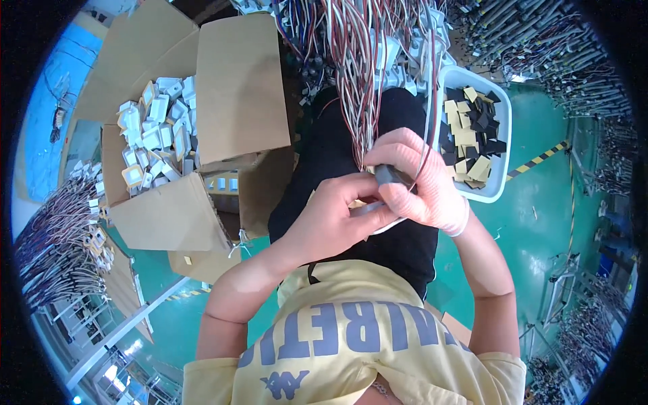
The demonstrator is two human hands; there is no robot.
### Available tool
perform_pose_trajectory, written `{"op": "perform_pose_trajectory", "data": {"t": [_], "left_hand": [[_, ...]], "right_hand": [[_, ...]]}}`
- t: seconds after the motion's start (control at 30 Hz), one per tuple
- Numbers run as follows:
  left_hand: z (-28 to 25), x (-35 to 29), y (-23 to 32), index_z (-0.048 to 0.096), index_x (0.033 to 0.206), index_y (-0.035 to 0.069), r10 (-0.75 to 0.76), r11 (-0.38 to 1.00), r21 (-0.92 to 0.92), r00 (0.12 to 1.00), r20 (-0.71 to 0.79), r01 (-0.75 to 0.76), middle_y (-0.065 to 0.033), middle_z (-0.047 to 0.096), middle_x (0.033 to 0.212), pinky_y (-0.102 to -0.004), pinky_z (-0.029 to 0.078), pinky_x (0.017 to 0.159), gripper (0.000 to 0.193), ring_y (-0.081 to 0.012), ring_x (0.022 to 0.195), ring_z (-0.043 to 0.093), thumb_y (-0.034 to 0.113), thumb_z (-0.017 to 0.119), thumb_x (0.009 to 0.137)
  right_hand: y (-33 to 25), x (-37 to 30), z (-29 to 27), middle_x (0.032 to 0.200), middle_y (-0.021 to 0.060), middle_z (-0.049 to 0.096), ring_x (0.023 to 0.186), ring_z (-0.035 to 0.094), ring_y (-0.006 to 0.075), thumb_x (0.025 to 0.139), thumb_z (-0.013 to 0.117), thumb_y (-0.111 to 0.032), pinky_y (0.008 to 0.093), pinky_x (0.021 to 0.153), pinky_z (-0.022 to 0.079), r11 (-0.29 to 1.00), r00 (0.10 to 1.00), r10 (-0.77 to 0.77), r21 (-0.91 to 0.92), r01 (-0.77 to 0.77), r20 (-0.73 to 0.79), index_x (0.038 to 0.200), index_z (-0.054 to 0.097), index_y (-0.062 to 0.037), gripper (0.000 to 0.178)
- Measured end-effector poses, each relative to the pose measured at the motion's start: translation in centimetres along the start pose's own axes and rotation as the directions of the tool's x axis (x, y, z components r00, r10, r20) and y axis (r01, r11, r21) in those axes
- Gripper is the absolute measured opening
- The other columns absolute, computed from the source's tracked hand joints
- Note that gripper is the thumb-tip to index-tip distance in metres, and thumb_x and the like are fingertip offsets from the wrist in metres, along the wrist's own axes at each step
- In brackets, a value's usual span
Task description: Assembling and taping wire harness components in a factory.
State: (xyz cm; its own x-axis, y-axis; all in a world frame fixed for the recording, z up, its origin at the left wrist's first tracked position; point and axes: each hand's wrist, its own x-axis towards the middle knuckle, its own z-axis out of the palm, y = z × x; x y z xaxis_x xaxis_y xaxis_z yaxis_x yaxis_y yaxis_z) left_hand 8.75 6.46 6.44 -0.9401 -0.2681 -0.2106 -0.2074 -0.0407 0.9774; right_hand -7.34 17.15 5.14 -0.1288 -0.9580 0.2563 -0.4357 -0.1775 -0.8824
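Both my hands meet over my lap, working at one small piece. My left hand (335, 212), bare, pinches a pale plastic part (389, 227) whose white edge shows below the thumb; most of it is covered by the fingers. My right hand (426, 185) wears a thin pale glove and is closed on a dark grey block (389, 175), beside the left fingertips. A thin red and white wire (430, 128) runs down past the gloved fingers. Just beyond the hands hangs a thick bundle of red, white and brown wires (358, 88).
To the left, an open cardboard box (162, 209) holds many white plastic housings (158, 125). At the right, a white bin (503, 162) contains yellow and black flat pieces (472, 128). Cable bundles (553, 47) are piled far right, more wires (57, 236) at left.
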Motion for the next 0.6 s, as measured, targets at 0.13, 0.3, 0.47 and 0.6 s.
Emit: {"op": "perform_pose_trajectory", "data": {"t": [0.13, 0.3, 0.47, 0.6], "left_hand": [[-0.4, 0.0, 0.3, 0.064, 0.087, -0.002, 0.008, 0.989, 0.147, 1.0, -0.029, -0.004, -0.0079, 0.063, 0.077, -0.027, 0.047, 0.06, 0.016, -0.0113, 0.069, 0.062, 0.012, 0.069, 0.084], [0.4, 0.1, 0.5, 0.064, 0.091, -0.003, 0.199, 0.948, 0.289, 0.957, -0.21, -0.134, -0.0107, 0.066, 0.094, -0.0244, 0.05, 0.067, 0.014, -0.0124, 0.082, 0.064, 0.003, 0.069, 0.081], [0.2, 0.4, -0.3, 0.065, 0.095, -0.004, 0.184, 0.962, 0.23, 0.97, -0.16, -0.145, -0.0109, 0.067, 0.09, -0.0245, 0.05, 0.066, 0.015, -0.0124, 0.079, 0.064, 0.004, 0.068, 0.082], [1.2, -0.1, -1.7, 0.066, 0.1, -0.002, 0.354, 0.866, 0.45, 0.903, -0.244, -0.218, -0.0095, 0.068, 0.087, -0.0247, 0.05, 0.066, 0.016, -0.0096, 0.079, 0.062, 0.004, 0.065, 0.085]], "right_hand": [[-1.0, -0.6, -0.7, 0.088, 0.0139, 0.056, 0.079, 0.058, 0.0314, 0.077, 0.069, -0.037, 0.0367, 0.071, 0.048, 0.967, 0.993, 0.111, -0.232, -0.101, 0.033, 0.095, 0.059, -0.0009, 0.042], [-3.6, -2.1, 0.5, 0.082, 0.0137, 0.057, 0.074, 0.058, 0.0293, 0.078, 0.063, -0.003, 0.0348, 0.068, 0.048, 0.966, 0.955, 0.24, -0.049, -0.252, -0.176, 0.084, 0.06, 0.0018, 0.008], [-3.9, -2.2, 0.2, 0.085, 0.0137, 0.059, 0.077, 0.059, 0.0271, 0.08, 0.06, 0.001, 0.0351, 0.07, 0.048, 0.945, 0.969, 0.177, -0.246, -0.217, -0.174, 0.086, 0.06, 0.0021, 0.006], [-4.0, -3.0, -1.4, 0.09, 0.0125, 0.061, 0.081, 0.059, 0.0225, 0.084, 0.056, -0.003, 0.0321, 0.074, 0.048, 0.952, 0.991, 0.117, -0.275, -0.132, -0.072, 0.099, 0.058, 0.0026, 0.016]]}}
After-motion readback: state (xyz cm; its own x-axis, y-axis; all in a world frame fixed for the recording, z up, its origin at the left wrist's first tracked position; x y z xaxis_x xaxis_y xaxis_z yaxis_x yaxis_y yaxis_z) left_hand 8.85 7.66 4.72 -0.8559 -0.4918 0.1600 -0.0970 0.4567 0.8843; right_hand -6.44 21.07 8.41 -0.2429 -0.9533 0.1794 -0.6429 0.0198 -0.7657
